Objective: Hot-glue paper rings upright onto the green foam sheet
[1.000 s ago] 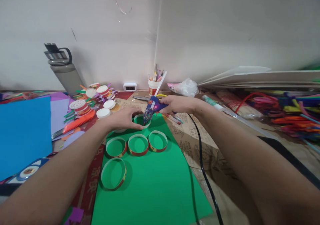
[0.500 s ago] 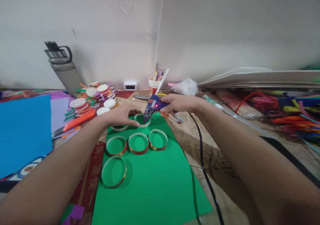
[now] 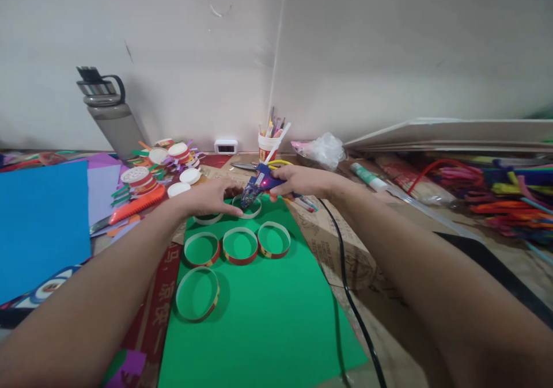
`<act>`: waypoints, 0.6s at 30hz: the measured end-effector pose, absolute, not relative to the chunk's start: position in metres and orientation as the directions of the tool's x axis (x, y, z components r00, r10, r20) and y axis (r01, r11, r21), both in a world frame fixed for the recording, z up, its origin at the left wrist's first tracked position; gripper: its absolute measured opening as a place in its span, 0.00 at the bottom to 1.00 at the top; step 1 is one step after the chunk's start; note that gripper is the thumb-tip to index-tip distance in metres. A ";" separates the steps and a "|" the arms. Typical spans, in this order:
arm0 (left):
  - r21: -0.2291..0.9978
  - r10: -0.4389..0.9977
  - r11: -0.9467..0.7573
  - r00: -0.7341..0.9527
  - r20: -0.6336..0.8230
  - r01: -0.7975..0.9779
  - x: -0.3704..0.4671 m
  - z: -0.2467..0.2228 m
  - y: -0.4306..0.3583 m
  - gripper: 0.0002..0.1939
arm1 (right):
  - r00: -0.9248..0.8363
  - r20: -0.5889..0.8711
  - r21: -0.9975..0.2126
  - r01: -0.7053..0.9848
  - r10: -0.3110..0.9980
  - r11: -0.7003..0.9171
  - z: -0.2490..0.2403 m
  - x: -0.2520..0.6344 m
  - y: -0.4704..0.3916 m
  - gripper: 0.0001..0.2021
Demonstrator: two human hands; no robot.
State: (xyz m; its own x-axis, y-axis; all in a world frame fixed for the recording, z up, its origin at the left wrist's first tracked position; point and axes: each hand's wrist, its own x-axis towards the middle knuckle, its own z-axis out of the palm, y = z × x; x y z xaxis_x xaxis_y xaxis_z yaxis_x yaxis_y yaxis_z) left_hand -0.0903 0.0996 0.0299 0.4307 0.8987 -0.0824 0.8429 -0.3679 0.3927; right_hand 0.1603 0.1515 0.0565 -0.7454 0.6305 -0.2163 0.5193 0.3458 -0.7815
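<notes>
My right hand (image 3: 298, 181) is closed around a dark blue glue gun (image 3: 258, 185) with a small red light glowing on its side. Its nozzle points down and left, into the farthest paper ring (image 3: 252, 208) on a green sheet (image 3: 276, 307). My left hand (image 3: 211, 197) curves at the left of that same ring, thumb on its near rim and fingers towards its far side; the exact finger contact is partly hidden. Nearer me stand several more rings, among them a red-edged ring (image 3: 239, 246) and a larger ring (image 3: 197, 294).
A black cord (image 3: 345, 278) runs from the glue gun towards me. An orange utility knife (image 3: 137, 204), decorated paper drums (image 3: 138, 179) and a grey bottle (image 3: 114, 117) are at left. Behind is a pen cup (image 3: 268, 146); at right lie a glue stick (image 3: 368, 177) and colourful pipe cleaners (image 3: 505, 204).
The glue gun in my right hand has shifted slightly left within the far ring. My left hand stays nearly in place beside the ring.
</notes>
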 end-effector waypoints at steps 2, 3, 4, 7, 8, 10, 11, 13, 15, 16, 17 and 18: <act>0.419 0.899 -0.360 0.430 -0.080 0.833 -0.091 0.028 0.101 0.33 | -0.745 -0.212 -0.783 0.517 0.632 0.346 0.059 0.163 0.151 0.05; 0.434 0.897 -0.361 0.435 -0.079 0.825 -0.092 0.027 0.101 0.33 | -0.746 -0.212 -0.782 0.517 0.631 0.348 0.061 0.165 0.150 0.05; 0.448 0.894 -0.364 0.442 -0.080 0.817 -0.092 0.026 0.101 0.33 | -0.746 -0.215 -0.780 0.519 0.630 0.349 0.063 0.168 0.150 0.06; 0.467 0.891 -0.355 0.444 -0.093 0.810 -0.093 0.027 0.101 0.33 | -0.743 -0.230 -0.781 0.526 0.628 0.337 0.066 0.175 0.151 0.06; 0.462 0.893 -0.348 0.439 -0.103 0.815 -0.092 0.028 0.100 0.33 | -0.739 -0.228 -0.782 0.527 0.634 0.332 0.067 0.177 0.151 0.06; 0.451 0.894 -0.336 0.430 -0.122 0.827 -0.092 0.030 0.099 0.35 | -0.727 -0.209 -0.786 0.522 0.654 0.330 0.068 0.179 0.151 0.06; 0.448 0.896 -0.331 0.426 -0.128 0.830 -0.091 0.032 0.098 0.36 | -0.721 -0.197 -0.788 0.520 0.664 0.331 0.069 0.180 0.151 0.06; 0.449 0.900 -0.321 0.416 -0.129 0.834 -0.091 0.033 0.097 0.38 | -0.708 -0.182 -0.796 0.514 0.683 0.320 0.070 0.182 0.150 0.07; 0.452 0.906 -0.312 0.405 -0.123 0.836 -0.090 0.034 0.097 0.38 | -0.693 -0.175 -0.808 0.507 0.699 0.300 0.069 0.184 0.147 0.09; 0.447 0.906 -0.315 0.406 -0.120 0.837 -0.090 0.035 0.097 0.38 | -0.684 -0.168 -0.816 0.500 0.710 0.289 0.067 0.185 0.146 0.10; 0.440 0.904 -0.323 0.411 -0.117 0.838 -0.090 0.035 0.097 0.37 | -0.673 -0.156 -0.826 0.491 0.723 0.278 0.065 0.187 0.144 0.11; 0.433 0.900 -0.335 0.420 -0.116 0.837 -0.090 0.035 0.097 0.36 | -0.660 -0.140 -0.838 0.476 0.738 0.267 0.062 0.188 0.142 0.11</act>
State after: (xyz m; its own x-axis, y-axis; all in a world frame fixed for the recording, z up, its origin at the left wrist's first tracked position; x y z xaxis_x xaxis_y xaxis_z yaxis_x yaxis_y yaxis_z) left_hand -0.0900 0.0969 0.0350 0.4197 0.9003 -0.1155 0.8371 -0.3347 0.4328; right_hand 0.1884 0.1421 0.0617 -0.6597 0.7383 -0.1402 0.4764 0.2666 -0.8379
